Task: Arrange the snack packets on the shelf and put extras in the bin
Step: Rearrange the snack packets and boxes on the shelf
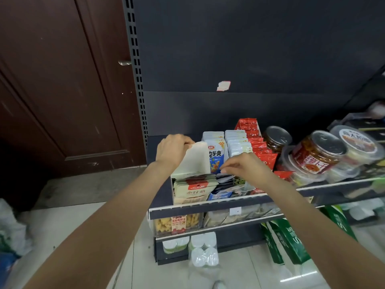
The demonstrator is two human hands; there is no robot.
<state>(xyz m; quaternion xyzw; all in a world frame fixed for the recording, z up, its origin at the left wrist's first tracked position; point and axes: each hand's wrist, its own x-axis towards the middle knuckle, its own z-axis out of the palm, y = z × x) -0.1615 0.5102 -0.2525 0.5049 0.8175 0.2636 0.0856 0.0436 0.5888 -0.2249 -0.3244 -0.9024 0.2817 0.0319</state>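
We look down on a dark shelf [208,205] where both hands are at work among rows of snack packets. The left hand [173,150] curls over the raised white flap of a carton [194,161] at the shelf's left end, fingers hooked on its top edge. The right hand [242,166] reaches in beside it, fingertips [224,168] pinching the top of the dark packets [226,181] that stand just in front of the blue packets [215,157]. Inside the carton, beige packets [190,187] with red labels are stacked in a tight file, touching the dark ones on their right.

Behind the right hand run grey packets [237,140], and next to those a row of red packets [257,142] reaching back toward the shelf's rear panel. Farther right stand jars [318,152] with clear lids, holding reddish pickles, and a round tub [357,142] just beside them; these crowd the shelf to the right of the red row.

On the shelf below, a clear box [177,223] holds yellow snacks. Tissue rolls [203,249] in plastic sit on the floor at the unit's foot, green packs [289,240] lean to the right, and a brown door [62,80] stands to the left. We cannot see a bin.
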